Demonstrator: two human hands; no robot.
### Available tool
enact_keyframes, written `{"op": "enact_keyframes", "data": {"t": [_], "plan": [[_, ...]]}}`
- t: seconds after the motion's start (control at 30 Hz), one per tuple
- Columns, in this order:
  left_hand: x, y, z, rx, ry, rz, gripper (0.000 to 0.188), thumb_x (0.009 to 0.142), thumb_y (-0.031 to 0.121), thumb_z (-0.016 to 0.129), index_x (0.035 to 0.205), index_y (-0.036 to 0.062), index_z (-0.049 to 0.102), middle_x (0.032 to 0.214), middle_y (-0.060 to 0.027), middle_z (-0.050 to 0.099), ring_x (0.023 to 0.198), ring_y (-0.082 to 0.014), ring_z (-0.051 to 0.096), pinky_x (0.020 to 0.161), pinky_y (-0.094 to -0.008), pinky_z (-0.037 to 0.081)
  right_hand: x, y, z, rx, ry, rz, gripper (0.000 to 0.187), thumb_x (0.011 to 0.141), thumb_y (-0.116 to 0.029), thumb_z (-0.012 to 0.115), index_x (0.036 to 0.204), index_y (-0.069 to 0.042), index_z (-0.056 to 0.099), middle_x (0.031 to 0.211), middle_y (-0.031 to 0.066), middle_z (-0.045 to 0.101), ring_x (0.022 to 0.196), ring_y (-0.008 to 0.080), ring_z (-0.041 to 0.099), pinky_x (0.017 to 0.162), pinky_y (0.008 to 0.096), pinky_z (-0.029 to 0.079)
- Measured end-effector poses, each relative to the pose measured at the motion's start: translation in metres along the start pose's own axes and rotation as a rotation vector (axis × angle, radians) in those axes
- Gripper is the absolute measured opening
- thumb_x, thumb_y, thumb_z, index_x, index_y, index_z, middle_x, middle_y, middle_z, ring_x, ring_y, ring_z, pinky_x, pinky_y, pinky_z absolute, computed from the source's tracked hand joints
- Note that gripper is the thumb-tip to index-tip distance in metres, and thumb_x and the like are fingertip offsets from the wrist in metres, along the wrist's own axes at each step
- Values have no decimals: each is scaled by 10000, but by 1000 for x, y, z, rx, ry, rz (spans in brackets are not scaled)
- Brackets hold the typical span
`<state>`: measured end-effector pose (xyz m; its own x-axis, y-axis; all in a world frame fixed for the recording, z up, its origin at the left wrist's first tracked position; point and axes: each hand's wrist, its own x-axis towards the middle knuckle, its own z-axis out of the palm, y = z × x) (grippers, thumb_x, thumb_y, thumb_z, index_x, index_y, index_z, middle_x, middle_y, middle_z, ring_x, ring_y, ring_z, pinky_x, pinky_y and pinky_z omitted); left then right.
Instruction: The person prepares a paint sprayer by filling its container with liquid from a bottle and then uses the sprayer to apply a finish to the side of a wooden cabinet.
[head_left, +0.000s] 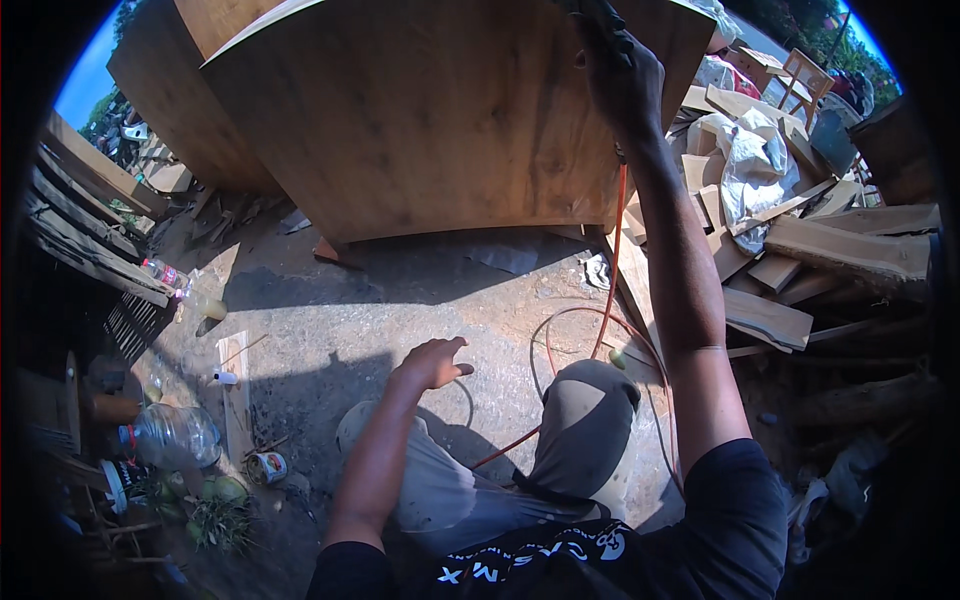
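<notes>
My right arm reaches up and forward. At the top of the head view my right hand (622, 80) is closed round a dark hand tool (597, 18), held against the upper right of a large brown wooden panel (430, 120). The tool's upper part is cut off by the frame's edge, so its exact kind does not show. An orange hose (613, 260) rises to just below that hand and trails in loops over the ground. My left hand (435, 365) hangs in the air above the ground, holding nothing, fingers apart.
Scrap boards (850, 250) and a white plastic sack (755, 165) are heaped on the right. On the left stand a big clear bottle (175, 437), a small tin (267, 467) and a narrow plank (235, 400). Another wooden panel (185, 110) is behind.
</notes>
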<state>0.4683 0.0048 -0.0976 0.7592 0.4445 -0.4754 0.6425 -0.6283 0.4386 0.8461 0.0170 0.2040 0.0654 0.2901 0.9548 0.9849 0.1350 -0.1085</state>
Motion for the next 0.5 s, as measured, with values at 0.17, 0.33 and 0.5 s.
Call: {"op": "enact_keyframes", "data": {"t": [0.17,0.33,0.5], "plan": [[-16,8,-6,-15,50,16,656,958,453,747,1499,140,550,1262,-207,724,1220,-387,672,1032,-478,527,-46,-11,16,188,-89,441,342,996,-424,736,1044,-86,759,886,153,753,773,394,730,671,458,538],[-21,15,-14,-22,34,-53,657,956,443,749,1504,142,548,1271,-205,722,1227,-381,671,1048,-481,524,-121,-11,22,219,-252,599,362,1007,-410,730,981,-48,732,781,188,718,753,382,739,652,448,527],[-20,19,-16,-25,-11,-67,647,968,424,734,1513,139,534,1316,-205,696,1261,-376,653,1061,-476,517,-202,-8,31,214,-361,723,329,1003,-358,738,998,-29,713,771,233,694,712,420,711,636,440,519]]}}
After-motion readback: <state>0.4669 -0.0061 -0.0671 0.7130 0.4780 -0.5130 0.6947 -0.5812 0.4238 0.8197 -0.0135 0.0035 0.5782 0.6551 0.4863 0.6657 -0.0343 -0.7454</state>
